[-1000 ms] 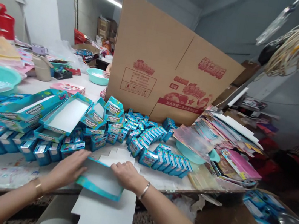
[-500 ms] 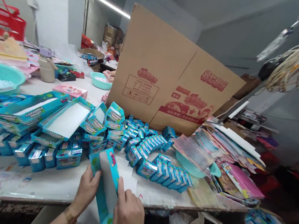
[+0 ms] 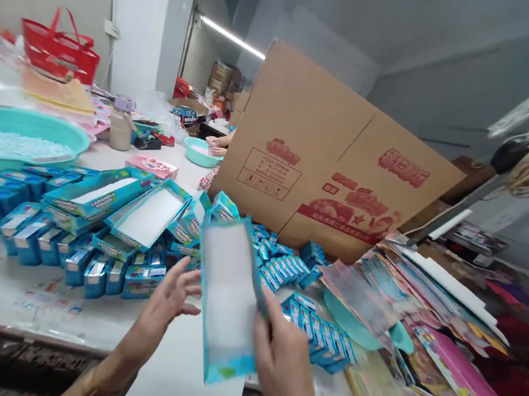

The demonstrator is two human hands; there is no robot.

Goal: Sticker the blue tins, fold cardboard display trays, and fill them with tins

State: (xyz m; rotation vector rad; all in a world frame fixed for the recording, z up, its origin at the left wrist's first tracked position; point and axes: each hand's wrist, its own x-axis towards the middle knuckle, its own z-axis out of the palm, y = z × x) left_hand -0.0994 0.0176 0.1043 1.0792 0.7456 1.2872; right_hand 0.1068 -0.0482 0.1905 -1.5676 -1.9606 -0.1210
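Note:
My right hand [image 3: 285, 364] grips the right edge of a shallow blue cardboard tray [image 3: 227, 300] with a white inside, held upright and tilted toward me above the table's front edge. My left hand [image 3: 165, 306] hovers just left of the tray with fingers spread, apart from it and holding nothing. Behind the tray lie several folded blue trays [image 3: 144, 215] printed "Caramelo Macizo" and many small blue boxes [image 3: 318, 332] in rows. Flat white die-cut card blanks [image 3: 192, 389] stick out over the table edge below my hands.
A large brown carton sheet [image 3: 331, 162] stands upright behind the boxes. A teal basin [image 3: 15, 139] of white pieces sits far left. Stacks of printed sheets [image 3: 410, 297] cover the right side. Another person's hands [image 3: 217, 144] work at a small teal bowl far back.
The tray lay flat under both hands, then was lifted and turned upright. My left hand has let go and opened; the view has swung left and up.

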